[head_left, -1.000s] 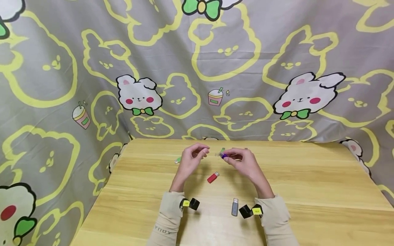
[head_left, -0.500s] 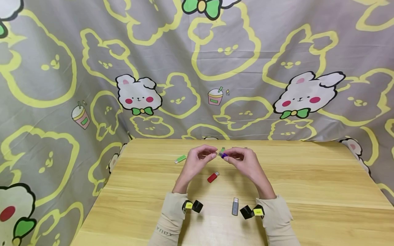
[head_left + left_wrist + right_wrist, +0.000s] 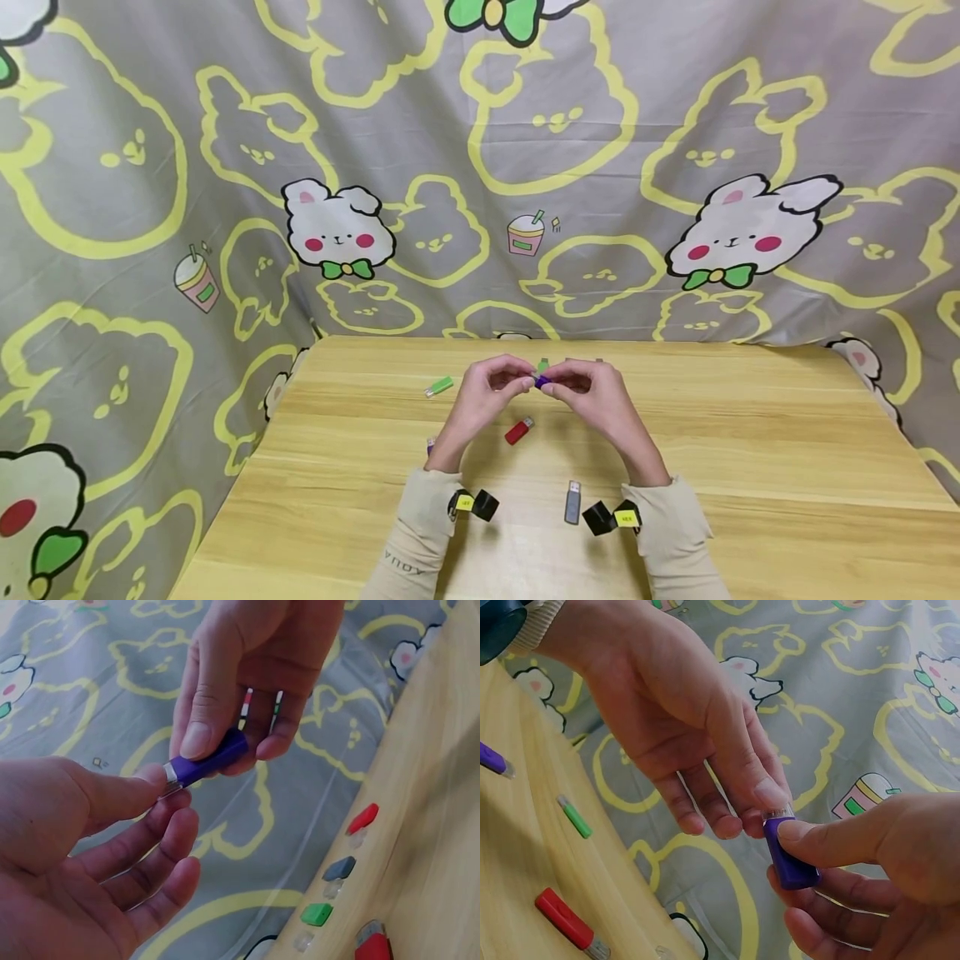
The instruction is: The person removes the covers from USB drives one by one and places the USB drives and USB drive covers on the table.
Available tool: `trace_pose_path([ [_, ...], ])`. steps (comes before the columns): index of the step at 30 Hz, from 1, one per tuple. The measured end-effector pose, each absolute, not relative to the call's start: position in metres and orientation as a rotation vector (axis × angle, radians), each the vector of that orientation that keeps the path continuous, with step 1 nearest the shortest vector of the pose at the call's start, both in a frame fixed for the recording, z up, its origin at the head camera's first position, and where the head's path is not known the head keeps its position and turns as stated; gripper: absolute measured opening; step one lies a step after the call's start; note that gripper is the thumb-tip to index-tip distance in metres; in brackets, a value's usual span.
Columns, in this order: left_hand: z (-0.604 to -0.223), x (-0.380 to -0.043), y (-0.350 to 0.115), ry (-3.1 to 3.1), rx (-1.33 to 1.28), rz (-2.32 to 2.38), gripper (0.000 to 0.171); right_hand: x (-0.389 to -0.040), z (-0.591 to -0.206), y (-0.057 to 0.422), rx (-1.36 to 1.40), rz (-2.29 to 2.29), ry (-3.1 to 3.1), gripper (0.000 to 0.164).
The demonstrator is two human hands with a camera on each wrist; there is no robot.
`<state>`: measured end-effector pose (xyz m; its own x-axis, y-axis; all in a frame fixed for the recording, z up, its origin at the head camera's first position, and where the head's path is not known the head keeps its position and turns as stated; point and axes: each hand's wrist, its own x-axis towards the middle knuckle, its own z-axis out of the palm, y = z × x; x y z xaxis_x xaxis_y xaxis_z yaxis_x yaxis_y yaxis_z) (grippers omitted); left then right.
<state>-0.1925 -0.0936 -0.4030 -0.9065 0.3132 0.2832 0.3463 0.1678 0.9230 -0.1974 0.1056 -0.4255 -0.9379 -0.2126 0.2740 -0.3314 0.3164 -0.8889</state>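
Note:
Between my two hands, above the far part of the table, is a purple USB flash drive (image 3: 210, 759). My right hand (image 3: 598, 393) pinches its purple body between thumb and fingers. The thumb and index fingertip of my left hand (image 3: 483, 393) pinch the silver connector end, where a clear edge shows in the left wrist view. My left hand's other fingers are loosely bent. In the right wrist view the purple body slants down from my left fingertips. The left fingertips cover much of the connector.
On the wooden table (image 3: 750, 450) lie a red flash drive (image 3: 517, 432), a grey one (image 3: 572, 504), a green one (image 3: 439, 386) and another purple one (image 3: 431, 446). At the back edge, small red (image 3: 363, 817), grey (image 3: 340, 868) and green (image 3: 316, 914) pieces have clear pieces beside them.
My left hand has moved right, from apart to touching the connector end of the purple drive. My right hand has stayed nearly still. The green and second purple drives at left have come into view.

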Motion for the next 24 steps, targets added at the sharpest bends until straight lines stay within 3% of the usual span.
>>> trace_pose_path([
  [24,-0.3966,-0.1876,-0.0903,-2.446,-0.663,-1.785,0.009,-0.1934,-0.4229,0.1025,0.569,1.473,-2.495,0.009],
])
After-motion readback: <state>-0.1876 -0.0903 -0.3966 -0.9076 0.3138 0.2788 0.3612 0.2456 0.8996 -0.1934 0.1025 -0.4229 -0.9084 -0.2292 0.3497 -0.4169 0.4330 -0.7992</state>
